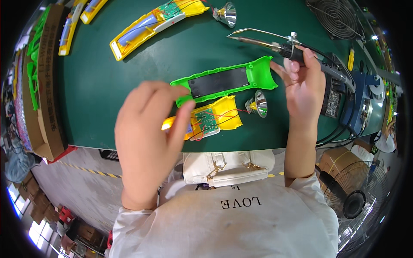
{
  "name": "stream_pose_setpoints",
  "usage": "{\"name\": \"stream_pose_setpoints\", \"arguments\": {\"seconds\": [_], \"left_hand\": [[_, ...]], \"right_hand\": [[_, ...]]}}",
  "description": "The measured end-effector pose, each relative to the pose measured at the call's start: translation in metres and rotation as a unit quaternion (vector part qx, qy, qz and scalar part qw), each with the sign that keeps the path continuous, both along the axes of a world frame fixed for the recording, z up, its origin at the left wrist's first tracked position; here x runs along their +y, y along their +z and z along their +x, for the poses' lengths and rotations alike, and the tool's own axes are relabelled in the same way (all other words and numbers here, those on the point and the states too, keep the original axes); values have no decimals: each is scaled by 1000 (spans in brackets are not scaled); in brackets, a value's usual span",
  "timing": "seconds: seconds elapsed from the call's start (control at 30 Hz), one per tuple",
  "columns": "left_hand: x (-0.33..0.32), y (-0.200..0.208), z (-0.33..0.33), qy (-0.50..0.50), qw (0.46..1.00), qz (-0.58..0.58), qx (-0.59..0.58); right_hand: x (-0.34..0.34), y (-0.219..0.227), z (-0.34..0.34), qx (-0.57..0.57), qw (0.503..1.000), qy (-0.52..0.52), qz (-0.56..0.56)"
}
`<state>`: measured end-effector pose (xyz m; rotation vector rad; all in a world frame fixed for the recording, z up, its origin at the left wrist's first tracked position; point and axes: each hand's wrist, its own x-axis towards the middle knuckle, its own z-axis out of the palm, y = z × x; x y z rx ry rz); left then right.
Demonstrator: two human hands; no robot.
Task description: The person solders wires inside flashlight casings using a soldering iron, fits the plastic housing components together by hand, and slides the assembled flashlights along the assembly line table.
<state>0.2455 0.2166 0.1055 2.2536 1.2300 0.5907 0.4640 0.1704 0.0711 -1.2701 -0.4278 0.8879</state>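
Observation:
My right hand grips a soldering iron by its black handle, with a thin metal tube above the tip, which points left. One of its fingers reaches to the right end of a green plastic housing half. This housing lies hollow side up with a black rectangular panel in it. My left hand, smeared by motion, has thumb and forefinger apart over the housing's left end. Below, partly hidden by that hand, lies a yellow housing half with a green circuit board, wired to a silver reflector.
On the green table, another yellow housing with a blue battery is wired to a reflector. More yellow housings lie far left. A cardboard box edges the left. The blue soldering station and cables stand right.

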Motion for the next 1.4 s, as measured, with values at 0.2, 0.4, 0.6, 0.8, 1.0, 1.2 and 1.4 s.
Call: {"name": "stream_pose_setpoints", "arguments": {"seconds": [0.2, 0.4, 0.6, 0.8, 1.0, 1.2, 1.4], "left_hand": [[-12, -1, 19, -103, 994, -10, -24], [-8, -11, 21, -141, 989, 28, 35], [-14, -21, 26, -8, 1000, 0, -14], [-16, -35, 28, -10, 997, 68, -36], [-12, -28, 32, 6, 1000, 29, -8], [-8, -22, 34, 23, 997, -76, 5], [-6, -16, 39, 44, 993, -102, 46]], "right_hand": [[6, 3, -19, 31, 998, 51, 4], [3, 2, -18, 41, 998, 41, -29], [-3, 4, -8, -20, 998, 13, 64], [-24, 34, 3, -222, 972, -8, 74], [-25, 51, -12, -365, 923, 110, 58], [-22, 48, -14, -386, 898, 212, 8], [-22, 47, -14, -370, 903, 216, -24]]}}
